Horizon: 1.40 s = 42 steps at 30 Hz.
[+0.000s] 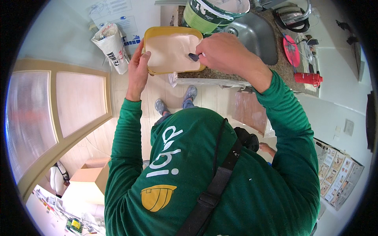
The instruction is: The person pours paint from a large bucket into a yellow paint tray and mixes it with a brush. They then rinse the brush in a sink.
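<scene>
Item: yellow tray, rectangular with rounded corners, filled with a smooth pale pink-beige mix. It sits at the near edge of the speckled stone bench, its left end overhanging.

Left hand: we reach it up from a green sleeve, palm against the tray's left rim, fingers wrapped round the outer edge and thumb on the rim; a steadying grasp.

Right hand: we bring it in from the right across the bench, wrist bent, fingers clenched on a small dark tool whose tip lies on the mix near the tray's right rim. The hand hides the handle, so we cannot tell what kind of tool it is.

Surroundings: green and white bucket, tilted, just behind the tray. Steel sink right of the bucket, partly behind our right hand. Flat red round object and red bottle-shaped item lying further right on the bench. Black-rimmed headgear at the far right corner.

Packages: white paper sack with dark print, open-topped, leaning left of the tray on the floor. Cardboard box, plain brown, lower left. Printed white sheet with blue marks above the sack. Row of pictured cartons at the right edge.
</scene>
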Motion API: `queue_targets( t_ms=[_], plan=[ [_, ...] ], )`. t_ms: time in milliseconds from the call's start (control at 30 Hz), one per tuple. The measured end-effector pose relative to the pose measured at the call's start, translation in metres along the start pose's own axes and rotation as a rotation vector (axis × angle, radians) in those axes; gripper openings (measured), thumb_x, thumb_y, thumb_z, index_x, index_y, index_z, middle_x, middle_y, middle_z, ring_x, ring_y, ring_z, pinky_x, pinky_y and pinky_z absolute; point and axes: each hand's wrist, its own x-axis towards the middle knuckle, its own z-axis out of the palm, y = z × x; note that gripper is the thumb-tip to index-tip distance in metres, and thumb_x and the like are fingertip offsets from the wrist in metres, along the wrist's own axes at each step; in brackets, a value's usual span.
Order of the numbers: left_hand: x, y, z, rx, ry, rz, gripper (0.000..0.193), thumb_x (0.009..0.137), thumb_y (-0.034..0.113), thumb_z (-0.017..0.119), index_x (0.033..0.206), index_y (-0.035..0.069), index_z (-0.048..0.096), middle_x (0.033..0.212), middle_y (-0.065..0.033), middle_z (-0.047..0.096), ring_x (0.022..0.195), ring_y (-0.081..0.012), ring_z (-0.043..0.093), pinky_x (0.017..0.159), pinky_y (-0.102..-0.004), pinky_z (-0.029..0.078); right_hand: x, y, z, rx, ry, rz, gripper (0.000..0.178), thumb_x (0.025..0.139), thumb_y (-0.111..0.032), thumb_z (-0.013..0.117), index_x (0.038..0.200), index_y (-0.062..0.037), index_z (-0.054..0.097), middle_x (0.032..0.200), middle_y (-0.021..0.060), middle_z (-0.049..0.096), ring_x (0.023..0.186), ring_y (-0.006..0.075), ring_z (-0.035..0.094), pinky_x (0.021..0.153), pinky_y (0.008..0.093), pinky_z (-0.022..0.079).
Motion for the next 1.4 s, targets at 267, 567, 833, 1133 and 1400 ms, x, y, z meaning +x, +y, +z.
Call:
queue_targets(
  t_ms=[267,567,833,1133,1400],
  plan=[
    [0.000,0.003,0.005,-0.003,0.003,0.024,0.061,0.103,0.017,0.056,0.160,0.002,0.040,0.143,-0.0095,0.062,0.118,-0.0120,0.061,0.102,-0.0270,0.048,0.021,0.001,0.008,0.142,0.194,0.020,0.020,0.082,-0.022,0.063,0.085,-0.0078,0.077,0.079,0.0188,0.072,0.078,0.0394,0.072,0.073,0.0520,0.057],
    [-0.006,0.006,0.003,0.066,0.005,0.045,0.061,0.104,0.021,0.054,0.161,0.002,0.039,0.145,-0.0096,0.060,0.122,-0.0124,0.059,0.105,-0.0280,0.047,0.010,-0.004,-0.003,0.206,0.139,0.044,0.022,0.086,-0.024,0.062,0.091,-0.0110,0.079,0.083,0.0191,0.073,0.082,0.0389,0.073,0.077,0.0511,0.058],
    [0.000,-0.003,-0.001,0.125,-0.007,0.117,0.061,0.105,0.020,0.052,0.160,-0.001,0.038,0.156,-0.0114,0.051,0.138,-0.0168,0.049,0.117,-0.0310,0.036,0.009,-0.028,0.023,0.260,0.054,-0.069,0.025,0.093,-0.026,0.062,0.105,-0.0116,0.078,0.088,0.0172,0.074,0.087,0.0381,0.072,0.079,0.0510,0.056],
    [0.001,0.001,0.006,0.131,-0.016,0.108,0.061,0.105,0.020,0.051,0.161,-0.001,0.037,0.154,-0.0111,0.053,0.134,-0.0159,0.052,0.114,-0.0296,0.039,0.051,-0.004,0.028,0.181,0.260,-0.013,0.024,0.086,-0.025,0.063,0.091,-0.0082,0.079,0.084,0.0180,0.075,0.082,0.0393,0.074,0.075,0.0532,0.057],
    [-0.008,0.002,0.009,0.052,-0.019,0.108,0.061,0.105,0.018,0.052,0.161,-0.001,0.037,0.149,-0.0107,0.056,0.125,-0.0133,0.058,0.106,-0.0273,0.045,0.031,0.027,0.026,-0.010,0.168,0.011,0.022,0.081,-0.020,0.064,0.084,-0.0024,0.077,0.080,0.0221,0.073,0.078,0.0416,0.073,0.070,0.0519,0.058]
  ],
)
